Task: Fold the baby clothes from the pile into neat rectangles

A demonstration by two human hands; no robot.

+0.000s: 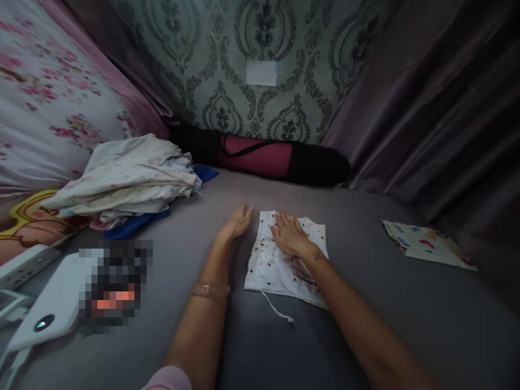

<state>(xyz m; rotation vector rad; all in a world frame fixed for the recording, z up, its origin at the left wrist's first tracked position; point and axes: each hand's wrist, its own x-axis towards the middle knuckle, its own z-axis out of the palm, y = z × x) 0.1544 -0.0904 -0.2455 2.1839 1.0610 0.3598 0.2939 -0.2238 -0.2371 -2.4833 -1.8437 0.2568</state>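
A white folded garment (264, 265) with small dark and brown specks lies flat on the grey sheet. A printed drawing shows near its lower right, and a white drawstring (278, 310) trails from its near edge. My right hand (290, 234) rests flat on the upper part of the cloth, fingers stretched out. Just left of the cloth, my left hand (239, 222) touches down on the sheet on its side, fingers extended, holding nothing. Part of the garment is hidden under my right hand and forearm.
Crumpled clothes (138, 168) are piled at the left. Near them lie a white power bank (52, 303) and a power strip (30, 265). Another folded patterned cloth (426, 244) lies at the right. A black and maroon long bag (260, 157) runs along the wall.
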